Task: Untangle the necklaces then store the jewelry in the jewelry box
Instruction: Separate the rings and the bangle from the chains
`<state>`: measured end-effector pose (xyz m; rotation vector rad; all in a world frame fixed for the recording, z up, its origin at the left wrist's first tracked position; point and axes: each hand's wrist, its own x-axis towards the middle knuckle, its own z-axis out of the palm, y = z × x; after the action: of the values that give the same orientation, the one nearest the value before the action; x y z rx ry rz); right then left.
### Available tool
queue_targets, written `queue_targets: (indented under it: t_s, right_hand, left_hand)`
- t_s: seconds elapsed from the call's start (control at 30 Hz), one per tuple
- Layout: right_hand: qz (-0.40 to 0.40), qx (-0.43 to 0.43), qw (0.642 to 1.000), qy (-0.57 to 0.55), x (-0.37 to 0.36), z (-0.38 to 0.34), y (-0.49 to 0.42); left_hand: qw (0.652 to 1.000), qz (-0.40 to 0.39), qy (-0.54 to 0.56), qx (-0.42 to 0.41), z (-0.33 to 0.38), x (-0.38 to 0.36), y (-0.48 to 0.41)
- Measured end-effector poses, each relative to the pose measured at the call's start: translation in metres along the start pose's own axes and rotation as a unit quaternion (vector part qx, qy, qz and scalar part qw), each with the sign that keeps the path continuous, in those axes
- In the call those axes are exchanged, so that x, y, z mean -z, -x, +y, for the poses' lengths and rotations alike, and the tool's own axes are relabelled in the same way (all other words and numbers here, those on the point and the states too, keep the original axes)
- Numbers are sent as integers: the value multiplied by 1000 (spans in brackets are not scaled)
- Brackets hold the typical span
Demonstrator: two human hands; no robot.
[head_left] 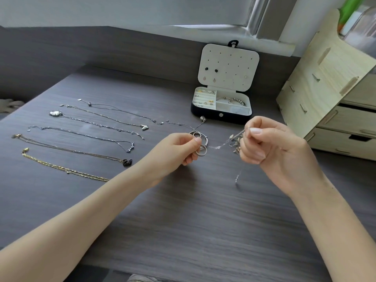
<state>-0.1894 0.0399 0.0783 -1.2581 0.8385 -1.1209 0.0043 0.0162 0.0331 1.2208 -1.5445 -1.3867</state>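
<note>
My left hand (184,148) pinches a silver pendant of linked rings (200,143) just above the dark table (183,210). My right hand (262,140) grips a small tangle of chain and charms (236,142). A thin chain (218,147) stretches between the two hands, and a loose end (238,176) hangs below the right hand. Another fine chain with a small bead (202,118) runs from the rings toward the open jewelry box (221,115). Several untangled necklaces (81,135) lie in straight rows on the left of the table.
The box lid (227,66) stands upright with earrings pinned to it; the tray holds rings and a bracelet. A light wooden drawer organiser (329,102) stands at the right. A window ledge (223,35) runs behind.
</note>
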Motion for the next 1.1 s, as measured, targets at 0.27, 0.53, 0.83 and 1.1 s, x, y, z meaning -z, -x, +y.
queue_targets:
  t_s: [0.27,0.53,0.83,1.1]
  right_hand:
    - [18,-29,985,169,2,1,3]
    - [45,-25,975,217,-2,-2,5]
    - [23,-34,969,245,-8,-11,6]
    - [-33,-52,954,294,-32,-13,-9]
  left_hand:
    - [952,44,-297,-60,-5,3,-6]
    - [879,8,-450,-158,-5,-7,-20]
    - [899,83,-396,-167,0,-16,-34]
    - [990,-112,58,-58,26,12,11]
